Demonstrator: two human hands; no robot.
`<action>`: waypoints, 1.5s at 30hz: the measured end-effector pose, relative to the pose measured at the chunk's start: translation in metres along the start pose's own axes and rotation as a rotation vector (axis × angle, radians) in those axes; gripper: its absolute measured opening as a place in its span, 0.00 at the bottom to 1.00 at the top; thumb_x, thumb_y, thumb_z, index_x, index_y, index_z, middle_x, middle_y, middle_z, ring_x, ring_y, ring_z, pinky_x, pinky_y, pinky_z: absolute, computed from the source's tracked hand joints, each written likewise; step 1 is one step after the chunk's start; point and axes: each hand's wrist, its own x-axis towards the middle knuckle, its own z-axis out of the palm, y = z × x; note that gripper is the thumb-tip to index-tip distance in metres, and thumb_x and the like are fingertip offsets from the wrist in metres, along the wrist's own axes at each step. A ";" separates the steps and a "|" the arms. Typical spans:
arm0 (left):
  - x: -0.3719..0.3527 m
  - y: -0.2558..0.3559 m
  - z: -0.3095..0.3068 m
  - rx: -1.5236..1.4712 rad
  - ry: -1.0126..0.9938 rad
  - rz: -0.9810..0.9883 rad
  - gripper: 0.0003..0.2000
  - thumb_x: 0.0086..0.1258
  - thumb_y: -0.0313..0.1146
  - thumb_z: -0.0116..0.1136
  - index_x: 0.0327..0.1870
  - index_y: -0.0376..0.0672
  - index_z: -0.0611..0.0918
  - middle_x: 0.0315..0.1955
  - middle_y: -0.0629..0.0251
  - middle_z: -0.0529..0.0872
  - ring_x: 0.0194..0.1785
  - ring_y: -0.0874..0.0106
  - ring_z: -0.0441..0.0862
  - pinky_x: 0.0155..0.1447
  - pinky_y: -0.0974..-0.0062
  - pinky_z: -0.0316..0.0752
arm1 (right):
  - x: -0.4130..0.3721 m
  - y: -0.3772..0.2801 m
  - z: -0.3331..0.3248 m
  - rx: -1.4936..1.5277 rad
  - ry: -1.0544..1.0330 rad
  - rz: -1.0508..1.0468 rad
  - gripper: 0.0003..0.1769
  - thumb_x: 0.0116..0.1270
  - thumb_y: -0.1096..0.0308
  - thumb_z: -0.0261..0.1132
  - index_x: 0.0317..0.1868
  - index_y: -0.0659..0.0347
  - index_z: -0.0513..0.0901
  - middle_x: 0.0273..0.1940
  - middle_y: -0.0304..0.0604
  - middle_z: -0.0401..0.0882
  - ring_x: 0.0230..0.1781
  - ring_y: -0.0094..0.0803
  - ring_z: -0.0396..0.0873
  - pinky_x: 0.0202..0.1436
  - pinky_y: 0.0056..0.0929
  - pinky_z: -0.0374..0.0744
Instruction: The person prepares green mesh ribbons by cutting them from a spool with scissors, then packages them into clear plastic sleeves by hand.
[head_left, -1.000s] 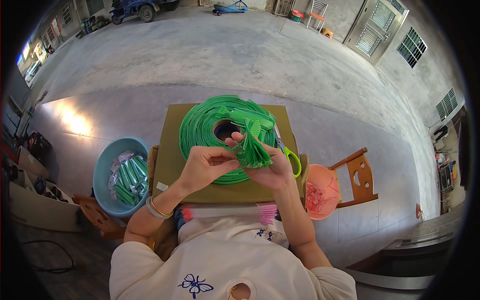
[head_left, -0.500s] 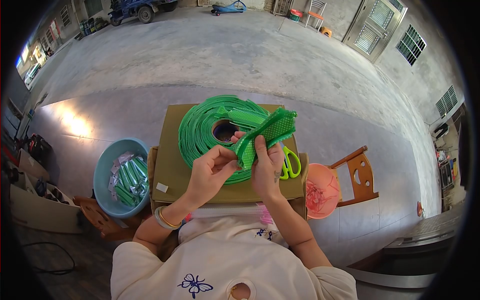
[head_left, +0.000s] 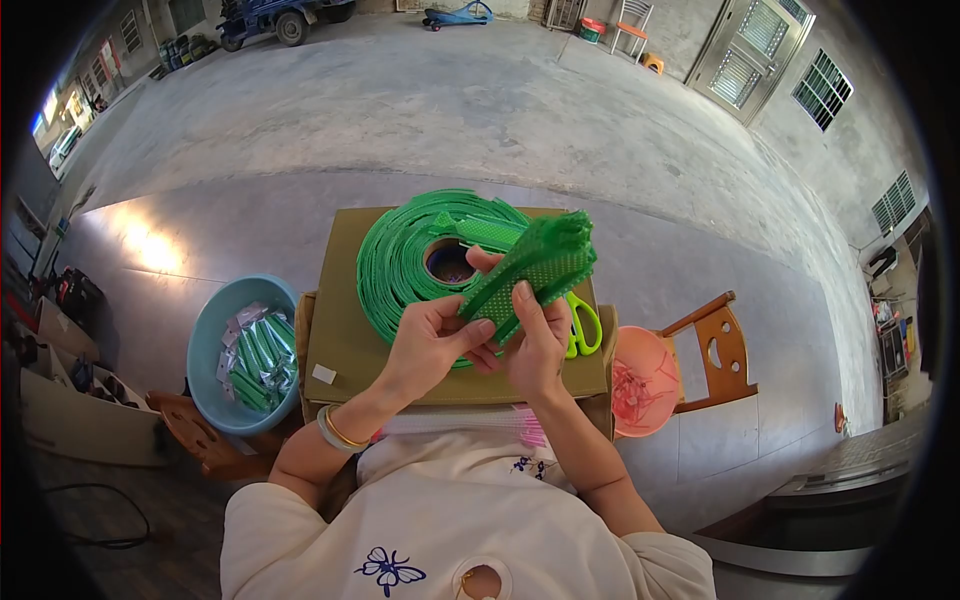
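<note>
Both my hands hold a folded stack of green dotted strip (head_left: pixel 535 265), raised over a brown cardboard board (head_left: pixel 345 330). My left hand (head_left: pixel 430 345) pinches the stack's lower end. Around its middle closes my right hand (head_left: pixel 535 340), thumb on top. Behind the stack lies a big flat roll of the same green strip (head_left: pixel 395 265) with a dark hole in its core. Green-handled scissors (head_left: pixel 580 325) lie on the board just right of my right hand.
A blue basin (head_left: pixel 215 330) with bagged green pieces stands at the left. A pink basin (head_left: pixel 650 385) of red bits and a wooden chair (head_left: pixel 720 345) stand at the right. Clear bags with pink edges (head_left: pixel 500 425) lie on my lap. Bare concrete floor lies beyond.
The fanned stack has been squared up into one long bundle and tilted up to the right. My right hand turned over onto it, and my left hand moved in to its lower end.
</note>
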 end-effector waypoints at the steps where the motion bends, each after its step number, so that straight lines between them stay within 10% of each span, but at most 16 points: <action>1: 0.000 0.000 0.004 -0.037 -0.010 -0.009 0.12 0.65 0.25 0.57 0.48 0.33 0.77 0.29 0.61 0.84 0.28 0.74 0.83 0.35 0.80 0.80 | -0.003 0.000 -0.003 0.042 -0.026 0.057 0.14 0.73 0.66 0.48 0.49 0.69 0.73 0.41 0.47 0.80 0.37 0.27 0.78 0.42 0.24 0.77; 6: 0.002 0.012 -0.022 0.404 -0.146 -0.032 0.27 0.61 0.30 0.63 0.60 0.36 0.68 0.40 0.57 0.83 0.38 0.72 0.82 0.45 0.76 0.78 | 0.010 -0.006 -0.021 0.170 -0.177 0.210 0.12 0.73 0.68 0.48 0.51 0.66 0.69 0.25 0.36 0.70 0.21 0.21 0.69 0.24 0.20 0.70; 11: 0.005 0.047 -0.030 0.446 0.076 0.232 0.38 0.55 0.33 0.69 0.66 0.39 0.60 0.55 0.53 0.75 0.46 0.74 0.79 0.50 0.75 0.76 | 0.013 -0.024 -0.026 -0.690 -0.381 0.278 0.11 0.70 0.73 0.47 0.50 0.63 0.68 0.25 0.40 0.74 0.20 0.25 0.70 0.24 0.25 0.69; 16: 0.012 0.058 -0.030 0.644 0.153 0.222 0.17 0.60 0.24 0.62 0.51 0.36 0.77 0.38 0.60 0.83 0.34 0.82 0.79 0.37 0.85 0.77 | 0.008 -0.004 -0.030 -0.947 -0.497 0.028 0.11 0.67 0.71 0.53 0.48 0.65 0.69 0.22 0.45 0.75 0.19 0.27 0.71 0.24 0.27 0.68; 24: 0.016 0.046 -0.021 0.581 0.308 0.158 0.06 0.63 0.25 0.59 0.40 0.35 0.81 0.26 0.62 0.85 0.26 0.80 0.82 0.30 0.82 0.76 | 0.014 -0.003 -0.034 -0.829 -0.295 0.341 0.12 0.70 0.65 0.52 0.37 0.66 0.75 0.18 0.38 0.72 0.17 0.21 0.68 0.22 0.24 0.66; 31: -0.029 -0.049 -0.031 1.171 -0.759 0.047 0.11 0.63 0.34 0.53 0.41 0.36 0.80 0.31 0.55 0.82 0.40 0.56 0.79 0.43 0.64 0.74 | 0.020 -0.024 -0.046 -0.455 -0.115 0.324 0.14 0.72 0.61 0.51 0.37 0.63 0.77 0.21 0.30 0.71 0.19 0.12 0.67 0.20 0.13 0.63; 45: -0.047 -0.045 -0.007 1.352 -0.492 0.030 0.05 0.52 0.31 0.58 0.25 0.41 0.81 0.21 0.56 0.82 0.28 0.58 0.81 0.33 0.62 0.74 | 0.017 -0.018 -0.043 -0.528 -0.188 0.297 0.16 0.72 0.59 0.52 0.39 0.64 0.77 0.21 0.31 0.72 0.16 0.13 0.65 0.17 0.13 0.61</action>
